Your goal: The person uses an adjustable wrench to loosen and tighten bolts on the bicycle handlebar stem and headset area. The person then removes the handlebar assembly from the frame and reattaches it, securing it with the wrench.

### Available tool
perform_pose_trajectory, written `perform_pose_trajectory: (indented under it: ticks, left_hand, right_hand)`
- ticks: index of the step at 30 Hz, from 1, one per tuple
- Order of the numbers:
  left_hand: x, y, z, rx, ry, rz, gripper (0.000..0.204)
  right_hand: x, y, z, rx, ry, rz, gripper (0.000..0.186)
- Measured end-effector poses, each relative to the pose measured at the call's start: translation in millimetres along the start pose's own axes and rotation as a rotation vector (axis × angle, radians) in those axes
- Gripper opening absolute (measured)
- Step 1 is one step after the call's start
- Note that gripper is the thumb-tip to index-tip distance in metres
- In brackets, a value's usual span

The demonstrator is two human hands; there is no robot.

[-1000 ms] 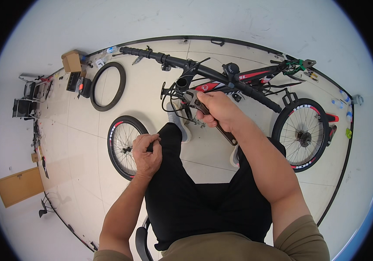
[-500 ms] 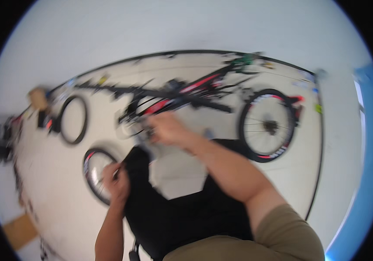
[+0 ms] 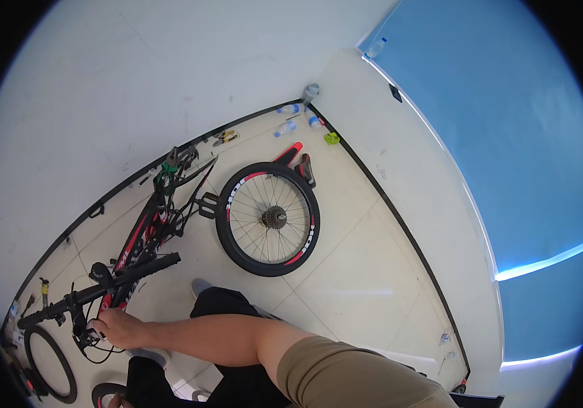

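A black, red and white bicycle frame (image 3: 135, 241) without wheels lies on the tiled floor, its handlebar (image 3: 101, 289) crossing the near end. My right hand (image 3: 118, 328) reaches left to the front end of the frame, just below the handlebar. Its fingers are closed around a part there, beside looping black cables; the hand hides what that part is exactly. My left hand (image 3: 121, 402) barely shows at the bottom edge, close to a wheel (image 3: 103, 393) with a black tyre. Its fingers are mostly cut off.
A rear wheel (image 3: 274, 217) with a cassette lies right of the frame, near a red-black saddle (image 3: 306, 170) and a red mudguard (image 3: 287, 154). A loose tyre (image 3: 52, 364) lies at lower left. Pliers (image 3: 226, 137) and plastic bottles (image 3: 285, 128) sit along the wall.
My view has swung right, so the bicycle and my hands now appear farther left and lower. My right hand stays at the bicycle's front end; my left hand has nearly left the picture.
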State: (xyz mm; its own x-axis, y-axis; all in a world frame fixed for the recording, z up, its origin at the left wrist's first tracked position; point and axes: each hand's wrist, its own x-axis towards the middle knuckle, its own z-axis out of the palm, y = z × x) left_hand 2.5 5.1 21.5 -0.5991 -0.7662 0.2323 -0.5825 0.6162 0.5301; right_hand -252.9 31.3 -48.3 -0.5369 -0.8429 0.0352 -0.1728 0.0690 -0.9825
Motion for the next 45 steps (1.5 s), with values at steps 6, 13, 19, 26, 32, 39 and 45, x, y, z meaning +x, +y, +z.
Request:
perform_pose_trajectory:
  ticks: [6, 13, 19, 26, 32, 39, 45]
  left_hand:
    - [3.3, 6.0, 10.1, -0.032, 0.019, -0.007, 0.029]
    - [1.0, -9.2, 17.6, -0.054, 0.053, 0.021, 0.013]
    - [6.3, -11.7, 17.0, -0.066, 0.138, 0.012, 0.015]
    - [2.3, -10.1, 18.6, -0.083, 0.123, -0.007, 0.015]
    - [4.7, -5.3, 19.2, -0.076, 0.125, -0.004, 0.015]
    - [6.4, -5.9, 16.1, -0.062, 0.097, -0.004, 0.014]
    - [5.5, -6.8, 16.5, -0.064, 0.092, -0.01, 0.014]
  right_hand:
    - [4.0, 11.7, 5.8, -0.179, 0.066, -0.177, 0.023]
    - [-0.9, 17.4, -10.4, -0.04, 0.052, -0.342, 0.007]
    - [-14.9, -43.3, -37.6, 0.081, -0.11, 0.181, 0.024]
    - [-19.9, -32.5, -33.7, -0.002, -0.153, 0.082, 0.021]
    - [-20.1, -32.9, -32.7, 0.038, -0.137, 0.097, 0.021]
    - [-14.8, -41.2, -33.1, 0.316, -0.224, 0.379, 0.022]
    - [-13.3, -46.3, -33.6, 0.294, -0.231, 0.409, 0.023]
